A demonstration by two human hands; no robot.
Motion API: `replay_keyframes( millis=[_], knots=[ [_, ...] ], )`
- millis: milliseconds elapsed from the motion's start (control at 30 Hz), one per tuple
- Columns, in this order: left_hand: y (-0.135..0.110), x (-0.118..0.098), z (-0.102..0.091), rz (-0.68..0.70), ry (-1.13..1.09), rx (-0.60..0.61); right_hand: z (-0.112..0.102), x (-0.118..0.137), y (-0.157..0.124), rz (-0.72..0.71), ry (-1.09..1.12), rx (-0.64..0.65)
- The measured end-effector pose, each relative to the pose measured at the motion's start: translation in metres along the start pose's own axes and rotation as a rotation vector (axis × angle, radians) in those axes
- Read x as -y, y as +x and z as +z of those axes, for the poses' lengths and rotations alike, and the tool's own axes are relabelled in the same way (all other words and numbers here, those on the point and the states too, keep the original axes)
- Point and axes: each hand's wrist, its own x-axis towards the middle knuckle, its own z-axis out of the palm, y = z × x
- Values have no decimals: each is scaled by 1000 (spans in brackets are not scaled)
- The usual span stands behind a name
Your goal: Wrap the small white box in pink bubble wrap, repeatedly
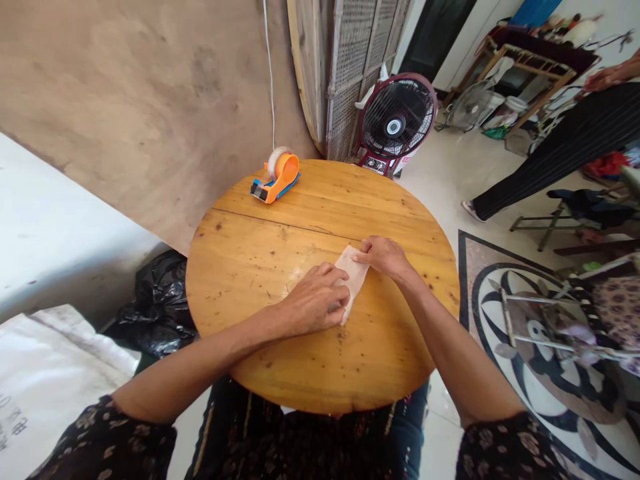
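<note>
A small whitish, thin, see-through-looking strip (pixel 356 275) lies slantwise on the round wooden table (pixel 280 267). I cannot tell whether it is a plastic pouch, bubble wrap or paper. My left hand (pixel 320 299) rests over its left and near side, fingers bent and pressed on it. At the far right corner, my right hand (pixel 383 255) pinches the strip between thumb and curled fingers. The strip's left edge is partly hidden under my left fingers. Toward the table's far left edge stands an orange and blue tape dispenser (pixel 280 179) with a roll of tape, out of both hands' touch.
Behind the table stands a dark red fan (pixel 397 127). A black plastic bag (pixel 160 300) and a white sack (pixel 60 373) lie at the left. To the right, a person's leg in black trousers (pixel 550 153) shows near a folding stool (pixel 555 217).
</note>
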Motion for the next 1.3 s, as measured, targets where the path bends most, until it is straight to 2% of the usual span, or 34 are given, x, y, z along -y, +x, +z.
replay_keyframes(
  millis=[100, 167, 433, 600, 767, 900, 1100, 1300],
  knots=[
    [-4, 0, 2, 0, -5, -31, -1, 0, 4, -37, 83, 82],
    [-6, 0, 3, 14, 9, -49, 0, 0, 5, -41, 120, 94],
    [-10, -3, 4, 67, 115, -68, 1, 8, -3, -104, 174, -31],
    [-10, -2, 5, 63, 113, -56, -5, 16, -1, -132, 168, -49],
    [-11, -3, 6, 50, 101, -39, -4, 16, 9, -174, 300, -44],
    [-12, -5, 5, 29, 84, -27, -4, 18, 9, -211, 398, -97],
    [-13, -6, 6, -7, 57, -26, -21, 31, -15, -300, 390, -163],
    [-17, -2, 15, 12, 8, -137, -35, 41, -53, -471, 332, -204]
  ],
)
